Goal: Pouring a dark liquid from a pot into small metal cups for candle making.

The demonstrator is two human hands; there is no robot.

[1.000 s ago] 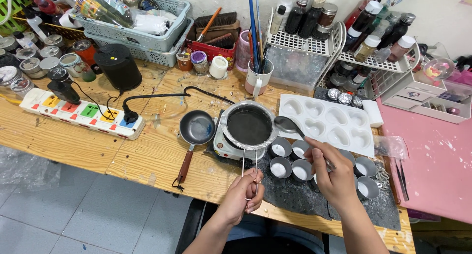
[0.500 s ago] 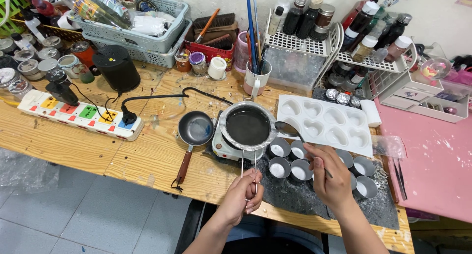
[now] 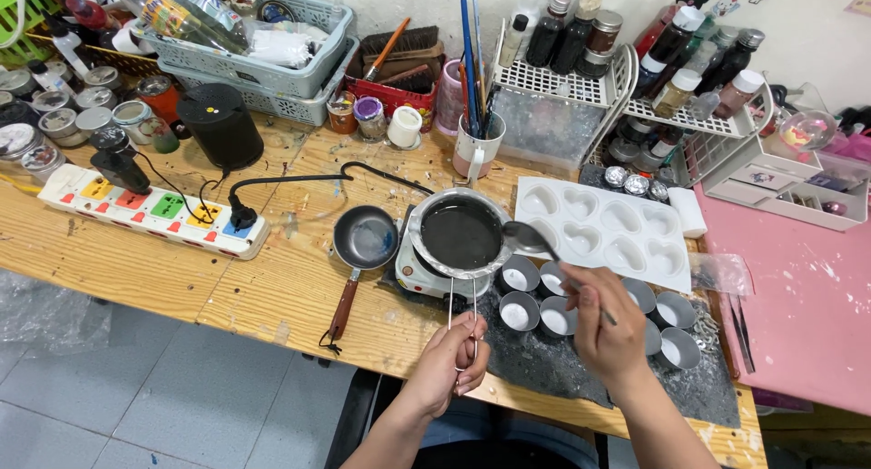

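Observation:
My left hand [image 3: 451,364] grips the wire handle of a small metal pot [image 3: 460,234] of dark liquid that sits on a small white hot plate [image 3: 415,274]. My right hand [image 3: 606,321] holds a metal spoon [image 3: 530,240], its bowl hanging beside the pot's right rim. Below the spoon stand several small round metal cups [image 3: 521,276] with pale filling, set on a dark mat [image 3: 562,360]. A white heart-cavity mould [image 3: 606,227] lies just behind the cups.
A small frying pan [image 3: 363,242] with a wooden handle lies left of the hot plate. A white power strip [image 3: 154,209] lies on the wooden table [image 3: 163,269]. Jars, baskets, brushes in a mug [image 3: 477,147] and bottle racks line the back. A pink surface [image 3: 807,297] is on the right.
The spoon has lifted from over the cups up to the pot's right rim. My left hand has kept its hold on the wire handle.

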